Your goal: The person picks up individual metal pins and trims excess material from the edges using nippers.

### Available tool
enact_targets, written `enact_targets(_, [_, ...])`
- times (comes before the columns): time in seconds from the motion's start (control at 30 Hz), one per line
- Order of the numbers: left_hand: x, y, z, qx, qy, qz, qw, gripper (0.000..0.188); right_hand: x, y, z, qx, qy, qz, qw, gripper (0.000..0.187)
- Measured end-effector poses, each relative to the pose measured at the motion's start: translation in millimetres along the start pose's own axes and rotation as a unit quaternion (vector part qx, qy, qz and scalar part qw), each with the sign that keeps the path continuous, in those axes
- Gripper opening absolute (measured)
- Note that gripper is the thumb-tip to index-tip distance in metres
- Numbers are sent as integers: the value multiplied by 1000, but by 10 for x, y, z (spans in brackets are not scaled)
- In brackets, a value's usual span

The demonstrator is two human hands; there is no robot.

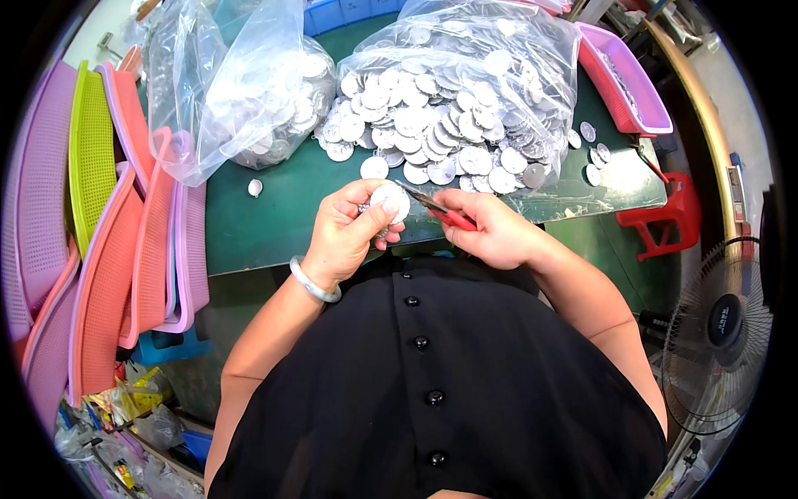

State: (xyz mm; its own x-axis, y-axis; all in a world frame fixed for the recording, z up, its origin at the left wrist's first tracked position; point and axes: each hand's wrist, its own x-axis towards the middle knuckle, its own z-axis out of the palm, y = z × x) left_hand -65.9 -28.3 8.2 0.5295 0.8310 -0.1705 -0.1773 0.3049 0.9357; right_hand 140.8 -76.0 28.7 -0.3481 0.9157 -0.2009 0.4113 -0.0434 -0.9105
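Here, the left hand [342, 231] pinches a disc [394, 200], right hand [495, 231] gripping pliers [453, 218] beside it.

the pliers [454, 218] are partly hidden, the blue crate [351, 14] cut off above.

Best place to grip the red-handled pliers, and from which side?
Probably by the red handles, coming from the right, as the right hand does: the pliers slant with their handles toward that hand, while the metal jaws point leftward, close to the silvery disc in the left hand.
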Motion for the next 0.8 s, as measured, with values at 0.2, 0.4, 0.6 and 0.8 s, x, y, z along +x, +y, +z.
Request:
enact_targets(0.2, [30, -121, -26, 52, -71, 34, 996, 20, -30, -12, -97, 351, -92, 114, 925, 23])
enact_targets(0.4, [-17, -19, 7, -42, 29, -11, 999, 15, -53, -135, -242, 73, 78, 13, 994, 26])
enact_targets(0.6, [64, 63, 56, 9, 44, 18, 999, 14, 8, -76, -80, -113, 71, -32, 991, 33])
enact_targets(0.8, [65, 56, 60, 17, 45, 12, 999, 13, 24, -85, -61, -97, 63, -16, 993, 32])
